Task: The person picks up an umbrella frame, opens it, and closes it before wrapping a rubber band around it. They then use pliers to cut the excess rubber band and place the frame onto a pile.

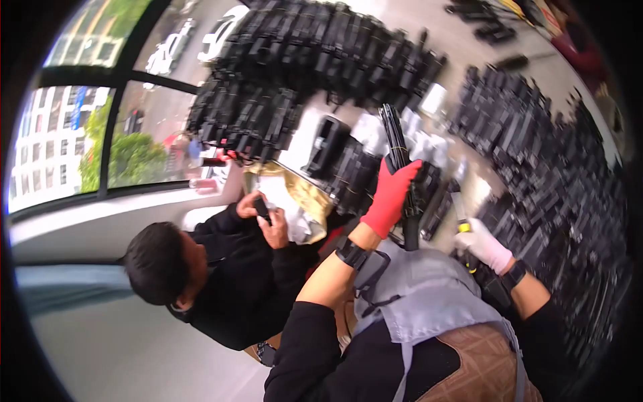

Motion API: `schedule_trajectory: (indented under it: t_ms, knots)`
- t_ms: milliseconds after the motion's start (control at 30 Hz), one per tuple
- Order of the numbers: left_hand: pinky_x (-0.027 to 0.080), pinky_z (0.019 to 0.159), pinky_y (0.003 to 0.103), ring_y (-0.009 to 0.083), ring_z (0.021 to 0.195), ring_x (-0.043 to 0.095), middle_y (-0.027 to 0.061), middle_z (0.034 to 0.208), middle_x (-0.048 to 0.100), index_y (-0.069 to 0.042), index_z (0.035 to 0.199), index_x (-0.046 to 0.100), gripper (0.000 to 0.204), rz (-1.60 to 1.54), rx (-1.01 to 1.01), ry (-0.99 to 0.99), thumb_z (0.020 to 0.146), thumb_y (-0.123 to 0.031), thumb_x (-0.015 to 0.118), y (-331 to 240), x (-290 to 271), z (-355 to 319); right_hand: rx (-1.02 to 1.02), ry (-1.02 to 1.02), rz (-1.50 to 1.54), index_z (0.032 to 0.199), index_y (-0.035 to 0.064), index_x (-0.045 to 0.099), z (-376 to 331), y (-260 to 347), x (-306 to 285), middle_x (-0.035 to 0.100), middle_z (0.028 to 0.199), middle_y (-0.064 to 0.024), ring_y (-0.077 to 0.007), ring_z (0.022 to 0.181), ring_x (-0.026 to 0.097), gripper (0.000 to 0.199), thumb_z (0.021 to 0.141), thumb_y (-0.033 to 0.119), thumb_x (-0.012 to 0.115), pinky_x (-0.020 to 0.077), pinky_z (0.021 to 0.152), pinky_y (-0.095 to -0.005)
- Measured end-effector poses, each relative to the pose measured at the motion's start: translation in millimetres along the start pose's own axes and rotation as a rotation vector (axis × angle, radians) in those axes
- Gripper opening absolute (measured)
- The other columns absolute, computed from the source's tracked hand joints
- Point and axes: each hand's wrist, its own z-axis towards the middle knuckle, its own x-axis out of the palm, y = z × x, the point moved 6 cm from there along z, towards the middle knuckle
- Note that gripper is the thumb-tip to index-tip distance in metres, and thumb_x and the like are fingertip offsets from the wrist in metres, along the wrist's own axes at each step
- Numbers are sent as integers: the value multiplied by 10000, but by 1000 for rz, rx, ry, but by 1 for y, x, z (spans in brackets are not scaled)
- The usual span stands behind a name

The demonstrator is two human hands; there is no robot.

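Gripping a banded bundle of slim black rods (395,137), the red-gloved left hand (392,194) has its fingers wrapped round the middle, with the far end pointing away from the wearer and the near end close to a grey apron (429,288). The white-gloved right hand (485,246) is closed round a yellow-and-black-handled tool (463,229), its pale tip pointing away over the bench (479,187); the exact kind of tool is too blurred to tell. Dark, elongated pieces lie in a dense pile (536,134) to the right, and more form a broad heap (315,47) beyond. Near the bundle lies a thick black cylinder (328,144). At left, beside a yellow bag (313,191), a co-worker in black (234,288) holds a small black object (262,210) in both hands.
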Motion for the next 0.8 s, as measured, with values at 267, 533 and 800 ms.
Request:
schedule_trajectory:
  t_ms: [267, 533, 800]
  knots:
    - [475, 678, 313, 196, 730, 589, 60, 901, 657, -11, 1182, 598, 428, 1033, 4, -183, 761, -93, 588, -94, -201, 142, -103, -460, -1582, 812, 109, 629, 133, -197, -127, 627, 759, -110, -306, 764, 619, 182, 882, 44, 475, 496, 717, -432]
    - [434, 986, 440, 403, 1213, 499, 245, 1301, 529, -26, 1387, 404, 806, 1680, 82, -418, 669, -222, 714, -94, -291, 220, 245, -985, -569, 1065, 24, 597, 48, -68, -152, 664, 954, -216, -364, 844, 655, 311, 821, 215, 574, 520, 768, -456]
    - [400, 1023, 429, 388, 1248, 456, 247, 1353, 474, -17, 1391, 400, 795, 1542, 106, -379, 732, -279, 760, -90, -308, 225, 121, -1799, -744, 1175, 78, 504, -68, 15, -291, 548, 1108, -170, -365, 1057, 538, 429, 819, 281, 632, 443, 895, -484]
